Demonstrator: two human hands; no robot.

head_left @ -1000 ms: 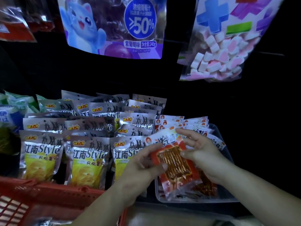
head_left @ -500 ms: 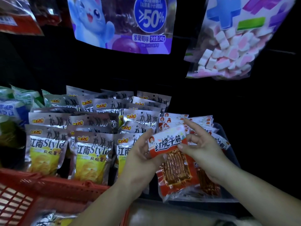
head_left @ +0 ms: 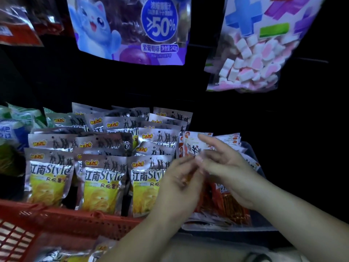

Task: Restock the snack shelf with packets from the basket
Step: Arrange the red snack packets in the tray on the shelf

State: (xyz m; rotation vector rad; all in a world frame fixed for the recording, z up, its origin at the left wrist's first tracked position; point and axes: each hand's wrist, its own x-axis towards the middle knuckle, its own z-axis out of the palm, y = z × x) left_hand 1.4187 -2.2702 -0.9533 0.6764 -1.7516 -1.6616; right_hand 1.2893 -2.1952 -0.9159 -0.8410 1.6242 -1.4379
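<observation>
A red-and-white packet of spicy strips (head_left: 193, 146) stands upright at the front of a row of like packets (head_left: 232, 138) in a clear plastic tray (head_left: 262, 226) on the shelf. My left hand (head_left: 181, 182) curls round the packet's lower orange part. The fingers of my right hand (head_left: 226, 167) stretch out straight against the packet's top; both hands are blurred by motion. The red plastic basket (head_left: 62, 220) sits at the lower left, with silver packets (head_left: 56, 256) lying in it.
Rows of silver-and-yellow chip packets (head_left: 102, 178) fill the shelf left of the tray. Green and blue bags (head_left: 17, 121) stand at the far left. A purple cat-print bag (head_left: 130, 29) and a marshmallow bag (head_left: 251, 53) hang above.
The red packet has gone from tilted in front of the tray to upright against the row. Both hands moved up and back with it, and the right fingers have straightened.
</observation>
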